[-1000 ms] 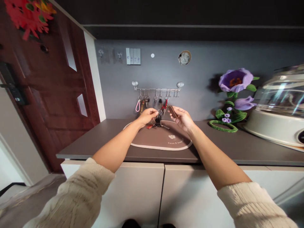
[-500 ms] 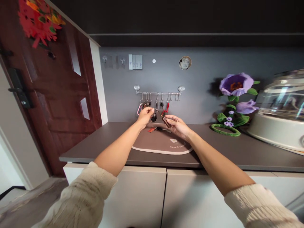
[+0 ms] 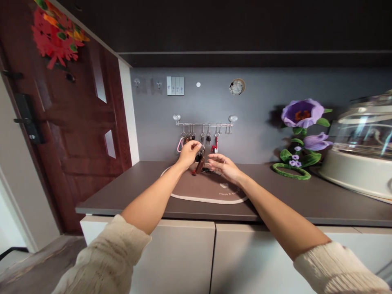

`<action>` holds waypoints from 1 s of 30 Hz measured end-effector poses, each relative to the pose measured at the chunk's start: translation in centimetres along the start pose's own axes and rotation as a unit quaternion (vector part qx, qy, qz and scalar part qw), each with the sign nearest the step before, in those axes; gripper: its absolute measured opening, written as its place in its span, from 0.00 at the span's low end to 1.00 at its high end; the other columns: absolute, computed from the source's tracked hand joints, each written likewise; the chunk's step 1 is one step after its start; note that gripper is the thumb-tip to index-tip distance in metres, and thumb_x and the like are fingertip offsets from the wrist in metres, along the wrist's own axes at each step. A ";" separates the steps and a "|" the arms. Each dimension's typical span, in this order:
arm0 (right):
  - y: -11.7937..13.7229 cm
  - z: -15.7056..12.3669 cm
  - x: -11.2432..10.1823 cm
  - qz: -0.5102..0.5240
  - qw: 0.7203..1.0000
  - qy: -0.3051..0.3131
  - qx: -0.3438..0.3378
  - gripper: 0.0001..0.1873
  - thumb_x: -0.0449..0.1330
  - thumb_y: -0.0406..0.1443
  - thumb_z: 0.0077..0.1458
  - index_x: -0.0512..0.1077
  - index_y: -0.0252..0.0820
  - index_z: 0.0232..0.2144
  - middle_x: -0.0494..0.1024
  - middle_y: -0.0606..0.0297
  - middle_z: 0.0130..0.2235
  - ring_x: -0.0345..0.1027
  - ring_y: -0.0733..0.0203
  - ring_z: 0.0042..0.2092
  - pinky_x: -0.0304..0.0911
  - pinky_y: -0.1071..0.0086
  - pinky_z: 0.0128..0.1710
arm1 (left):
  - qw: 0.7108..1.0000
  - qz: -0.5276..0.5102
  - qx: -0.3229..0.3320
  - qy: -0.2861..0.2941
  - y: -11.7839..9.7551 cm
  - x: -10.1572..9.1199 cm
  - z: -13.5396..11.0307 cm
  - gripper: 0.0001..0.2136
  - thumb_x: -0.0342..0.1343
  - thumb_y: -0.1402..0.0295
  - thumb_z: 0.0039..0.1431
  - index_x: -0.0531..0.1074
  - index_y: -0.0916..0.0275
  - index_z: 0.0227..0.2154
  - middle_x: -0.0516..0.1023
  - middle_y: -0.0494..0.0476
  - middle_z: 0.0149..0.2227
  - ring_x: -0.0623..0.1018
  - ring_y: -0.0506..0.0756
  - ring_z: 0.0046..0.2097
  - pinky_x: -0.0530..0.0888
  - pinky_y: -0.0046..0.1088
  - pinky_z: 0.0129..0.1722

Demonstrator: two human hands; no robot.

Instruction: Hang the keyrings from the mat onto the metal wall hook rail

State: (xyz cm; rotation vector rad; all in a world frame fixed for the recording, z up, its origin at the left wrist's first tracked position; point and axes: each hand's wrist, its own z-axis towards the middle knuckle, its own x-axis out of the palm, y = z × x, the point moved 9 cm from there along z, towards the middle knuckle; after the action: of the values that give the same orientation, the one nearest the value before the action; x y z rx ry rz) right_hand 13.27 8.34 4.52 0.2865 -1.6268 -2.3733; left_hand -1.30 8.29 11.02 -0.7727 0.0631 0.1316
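Observation:
Between thumb and fingers, my left hand (image 3: 189, 155) pinches the ring of a bunch of keys (image 3: 200, 164). A brown fob and dark pieces dangle from that ring above the mat. Just to the right, my right hand (image 3: 225, 166) has its fingers apart and holds nothing I can see. Behind both hands is a hook rail (image 3: 205, 124) on the wall, with several key rings hanging from it. Among them are a pink carabiner (image 3: 179, 144) and a red strap (image 3: 217, 143). Another dark key (image 3: 208, 170) lies on the brown mat (image 3: 196, 194), partly covered by the held bunch.
Purple felt flowers (image 3: 301, 114) and a clear-domed white appliance (image 3: 358, 167) stand on the right of the dark counter (image 3: 122, 188). A reddish-brown door (image 3: 82, 134) is at left. The dark shelf (image 3: 232, 28) overhangs the counter.
My right hand has let go of the brown fob, which now hangs down from the ring in my left hand. The view has tilted slightly upward.

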 end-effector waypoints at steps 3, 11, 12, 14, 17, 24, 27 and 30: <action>1.7 -0.4 0.1 -0.017 0.998 -0.032 -0.049 0.15 0.63 0.40 0.42 0.71 0.45 0.36 0.72 0.66 0.38 0.66 0.68 0.36 0.62 0.71 0.38 | 0.999 0.046 0.023 0.012 -0.7 0.3 -0.1 0.07 0.50 0.67 0.52 0.69 0.65 0.29 0.73 0.53 0.31 0.70 0.49 0.33 0.66 0.26 0.38; 3.7 -0.6 0.3 -0.044 0.990 -0.062 -0.120 0.14 0.62 0.42 0.42 0.72 0.41 0.31 0.72 0.66 0.31 0.63 0.67 0.33 0.60 0.71 0.35 | 0.984 0.137 0.104 0.044 -3.2 1.7 -1.1 0.06 0.50 0.68 0.52 0.71 0.64 0.27 0.73 0.54 0.31 0.70 0.50 0.36 0.66 0.27 0.39; 3.7 -0.6 0.3 -0.049 0.989 -0.063 -0.125 0.14 0.61 0.43 0.42 0.72 0.40 0.30 0.72 0.66 0.30 0.63 0.67 0.33 0.60 0.71 0.34 | 0.983 0.142 0.108 0.046 -3.4 1.8 -1.3 0.06 0.50 0.68 0.52 0.71 0.63 0.27 0.73 0.54 0.31 0.70 0.50 0.36 0.66 0.27 0.39; 3.8 -0.6 0.2 -0.056 0.988 -0.068 -0.131 0.14 0.61 0.43 0.42 0.72 0.40 0.29 0.72 0.66 0.29 0.62 0.67 0.32 0.60 0.71 0.34 | 0.981 0.147 0.117 0.047 -3.8 2.0 -1.5 0.07 0.50 0.68 0.53 0.71 0.63 0.26 0.73 0.54 0.31 0.70 0.51 0.36 0.66 0.27 0.39; 3.9 -0.6 0.0 -0.060 0.987 -0.076 -0.131 0.13 0.62 0.43 0.41 0.72 0.40 0.27 0.71 0.67 0.28 0.62 0.67 0.32 0.59 0.72 0.33 | 0.979 0.153 0.124 0.046 -4.2 2.2 -1.7 0.06 0.51 0.68 0.53 0.71 0.63 0.27 0.73 0.54 0.31 0.69 0.51 0.36 0.66 0.28 0.39; 4.9 -1.1 -0.1 -0.052 0.986 -0.087 -0.132 0.11 0.61 0.42 0.41 0.72 0.41 0.26 0.72 0.67 0.29 0.61 0.67 0.31 0.58 0.71 0.35 | 0.979 0.151 0.134 0.035 -4.6 2.3 -2.2 0.07 0.51 0.67 0.53 0.72 0.62 0.27 0.72 0.54 0.31 0.69 0.50 0.35 0.66 0.27 0.38; 5.3 -1.1 -0.3 -0.052 0.985 -0.078 -0.142 0.10 0.62 0.42 0.41 0.72 0.40 0.25 0.72 0.68 0.27 0.61 0.68 0.30 0.58 0.71 0.36 | 0.979 0.146 0.142 0.028 -4.6 2.2 -2.3 0.07 0.51 0.66 0.52 0.72 0.62 0.29 0.73 0.54 0.31 0.69 0.50 0.34 0.66 0.27 0.37; 5.6 -0.9 -1.1 -0.043 0.984 -0.087 -0.149 0.10 0.62 0.41 0.42 0.72 0.40 0.26 0.72 0.68 0.27 0.62 0.68 0.30 0.58 0.70 0.37 | 0.981 0.143 0.130 0.015 -4.0 2.0 -2.2 0.08 0.51 0.64 0.52 0.71 0.62 0.32 0.73 0.55 0.33 0.69 0.50 0.34 0.67 0.27 0.36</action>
State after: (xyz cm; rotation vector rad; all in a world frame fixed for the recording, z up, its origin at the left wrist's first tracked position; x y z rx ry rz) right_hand 15.07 5.98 9.43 0.0944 -1.3200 -2.7311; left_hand 1.24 4.09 12.02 -0.5011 0.2155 0.3774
